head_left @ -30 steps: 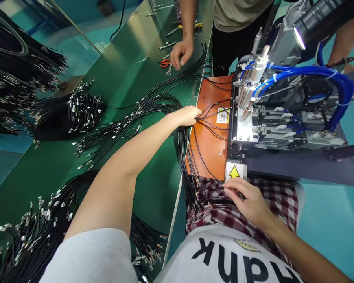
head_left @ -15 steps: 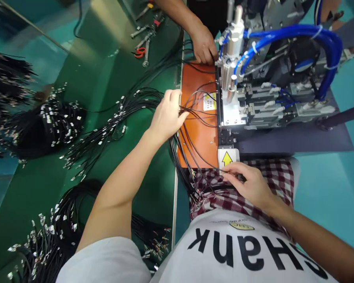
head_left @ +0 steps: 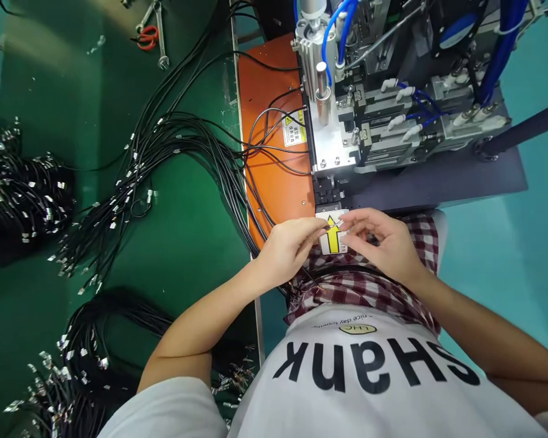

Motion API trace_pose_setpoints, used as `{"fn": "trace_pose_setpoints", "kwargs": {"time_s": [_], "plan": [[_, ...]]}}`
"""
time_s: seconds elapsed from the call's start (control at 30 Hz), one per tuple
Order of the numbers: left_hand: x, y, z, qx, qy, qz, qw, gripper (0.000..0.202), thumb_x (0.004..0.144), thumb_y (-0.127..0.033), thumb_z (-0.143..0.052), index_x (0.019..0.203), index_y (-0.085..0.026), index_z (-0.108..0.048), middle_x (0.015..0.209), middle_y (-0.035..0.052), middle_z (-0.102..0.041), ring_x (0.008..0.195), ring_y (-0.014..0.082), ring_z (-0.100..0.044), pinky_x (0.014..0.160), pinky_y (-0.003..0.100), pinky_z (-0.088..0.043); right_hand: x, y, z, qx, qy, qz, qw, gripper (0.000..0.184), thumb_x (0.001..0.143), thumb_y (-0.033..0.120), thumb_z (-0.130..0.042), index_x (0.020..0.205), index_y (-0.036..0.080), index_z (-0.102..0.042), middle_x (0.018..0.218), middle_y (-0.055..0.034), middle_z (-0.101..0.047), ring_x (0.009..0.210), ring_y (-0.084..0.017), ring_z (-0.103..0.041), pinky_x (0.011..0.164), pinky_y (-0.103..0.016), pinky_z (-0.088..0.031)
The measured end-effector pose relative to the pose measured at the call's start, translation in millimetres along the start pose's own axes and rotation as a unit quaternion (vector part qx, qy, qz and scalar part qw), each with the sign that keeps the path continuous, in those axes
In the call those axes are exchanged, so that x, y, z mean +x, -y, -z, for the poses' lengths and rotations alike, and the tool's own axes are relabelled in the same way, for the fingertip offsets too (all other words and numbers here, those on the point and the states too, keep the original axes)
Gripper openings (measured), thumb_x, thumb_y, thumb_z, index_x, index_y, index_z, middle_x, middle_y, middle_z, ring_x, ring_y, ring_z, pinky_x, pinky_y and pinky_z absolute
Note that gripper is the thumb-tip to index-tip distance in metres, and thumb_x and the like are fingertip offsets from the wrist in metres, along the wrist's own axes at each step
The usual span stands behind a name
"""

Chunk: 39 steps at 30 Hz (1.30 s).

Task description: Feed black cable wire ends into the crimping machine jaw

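My left hand [head_left: 292,246] is closed in a pinch on a black cable close to its stripped end. Thin light wire ends [head_left: 336,225] stick out of its fingertips toward my right hand [head_left: 377,240]. My right hand's fingers are curved and spread around those wire ends, thumb apart from the index finger; whether a fingertip touches them I cannot tell. Both hands are above a white label with a yellow arrow [head_left: 332,240]. Left of them, a bundle of black cables [head_left: 223,167] runs over the table edge down toward my lap.
The machine [head_left: 333,140] with metal cylinders and blue tubes stands ahead, behind an orange plate [head_left: 274,188] crossed by several cables. On the green table [head_left: 187,243] lie more cable bundles [head_left: 105,340], red-handled scissors [head_left: 147,38] and a wrench [head_left: 161,42].
My left hand has left the cable bundle and come right and down to the wire end. My right hand has moved up slightly and its fingers have opened. The view has shifted; the co-worker's hand is gone.
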<state>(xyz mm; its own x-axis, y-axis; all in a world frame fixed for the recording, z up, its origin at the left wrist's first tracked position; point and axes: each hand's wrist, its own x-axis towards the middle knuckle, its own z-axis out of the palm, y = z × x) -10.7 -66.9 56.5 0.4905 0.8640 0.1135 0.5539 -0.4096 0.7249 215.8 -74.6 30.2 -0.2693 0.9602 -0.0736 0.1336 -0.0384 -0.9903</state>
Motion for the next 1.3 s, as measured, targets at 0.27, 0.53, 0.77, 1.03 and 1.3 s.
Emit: {"fn": "trace_pose_setpoints", "kwargs": {"time_s": [0.27, 0.53, 0.77, 1.03, 1.3], "plan": [[11.5, -15.8, -2.1, -0.04, 0.046, 0.043, 0.997, 0.019, 0.101, -0.026, -0.052, 0.11, -0.017, -0.066, 0.091, 0.0044, -0.071, 0.078, 0.0122, -0.064, 0.072, 0.024, -0.05, 19.0, 7.0, -3.4, -0.112, -0.017, 0.182, 0.977, 0.009, 0.091, 0.02, -0.066, 0.094, 0.024, -0.074, 0.094, -0.0037, -0.069, 0.08, -0.016, -0.064, 0.07, -0.031, -0.054], [13.5, -10.9, -4.9, -0.014, -0.067, 0.052, 0.996, 0.014, 0.097, -0.027, -0.057, 0.1, -0.018, -0.068, 0.085, 0.0031, -0.072, 0.07, 0.0119, -0.065, 0.068, 0.023, -0.051, 7.0, -3.8, 11.7, -0.118, -0.099, 0.137, 0.978, 0.005, 0.086, 0.025, -0.073, 0.09, 0.027, -0.073, 0.101, -0.0058, -0.067, 0.076, -0.018, -0.063, 0.063, -0.034, -0.053], [11.2, -14.5, -10.6, -0.042, -0.08, 0.06, 0.994, 0.011, 0.095, -0.026, -0.061, 0.096, -0.018, -0.068, 0.081, 0.0016, -0.071, 0.068, 0.0105, -0.062, 0.066, 0.022, -0.05, 21.8, 2.4, -6.2, -0.051, -0.064, 0.089, 0.993, 0.006, 0.088, 0.028, -0.072, 0.089, 0.023, -0.072, 0.088, -0.0022, -0.068, 0.068, -0.012, -0.059, 0.057, -0.029, -0.045], [12.5, -4.2, -16.0, -0.227, -0.009, 0.163, 0.96, 0.025, 0.1, -0.035, -0.054, 0.09, -0.017, -0.069, 0.068, -0.0006, -0.063, 0.056, 0.008, -0.052, 0.052, 0.02, -0.043, 33.1, -20.6, 0.9, -0.078, -0.017, 0.112, 0.99, 0.009, 0.093, 0.025, -0.064, 0.086, 0.022, -0.067, 0.089, -0.0012, -0.066, 0.062, -0.01, -0.059, 0.054, -0.027, -0.044], [13.0, -7.4, -17.3, -0.275, -0.059, 0.184, 0.942, 0.019, 0.092, -0.034, -0.068, 0.087, -0.016, -0.069, 0.071, 0.0009, -0.07, 0.054, 0.0081, -0.058, 0.052, 0.02, -0.049, 24.3, -10.1, 11.3, 0.032, -0.045, -0.011, 0.998, 0.016, 0.092, 0.036, -0.068, 0.088, 0.021, -0.069, 0.078, 0.0006, -0.063, 0.058, -0.01, -0.058, 0.056, -0.025, -0.047]]}}
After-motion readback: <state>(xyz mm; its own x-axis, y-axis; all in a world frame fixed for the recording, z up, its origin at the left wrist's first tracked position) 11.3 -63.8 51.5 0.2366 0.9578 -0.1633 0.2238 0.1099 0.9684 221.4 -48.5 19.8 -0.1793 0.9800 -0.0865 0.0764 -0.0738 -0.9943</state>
